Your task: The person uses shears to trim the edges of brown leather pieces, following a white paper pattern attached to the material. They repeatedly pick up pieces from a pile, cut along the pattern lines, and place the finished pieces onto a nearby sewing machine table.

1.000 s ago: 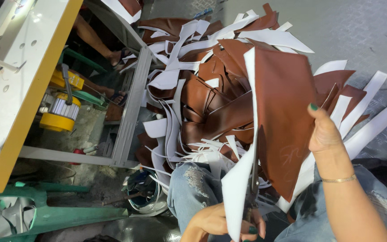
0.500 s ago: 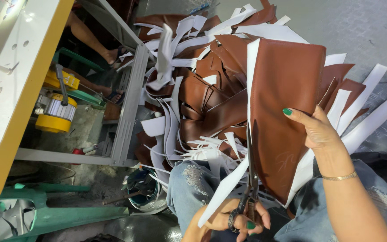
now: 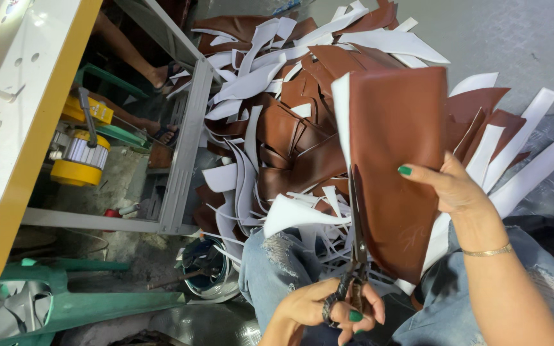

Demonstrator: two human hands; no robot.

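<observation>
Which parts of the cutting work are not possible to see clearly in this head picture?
- Scissors: the handle loops are hidden by the left hand.
- Brown sheet: its lower right edge is behind the right hand.
- Right hand: its fingers are hidden behind the sheet.
- Scrap pile: its top is cut off by the frame edge.

View: single, head-worn camera. Direction: steeply downward, over the wearer's lap and jeans-clad knees to the floor. Range: close; both hands enter from the bottom edge, the brown sheet fills the centre. Left margin: edge of a white table. Orientation: tilted, table edge running diagonally. No second view.
</observation>
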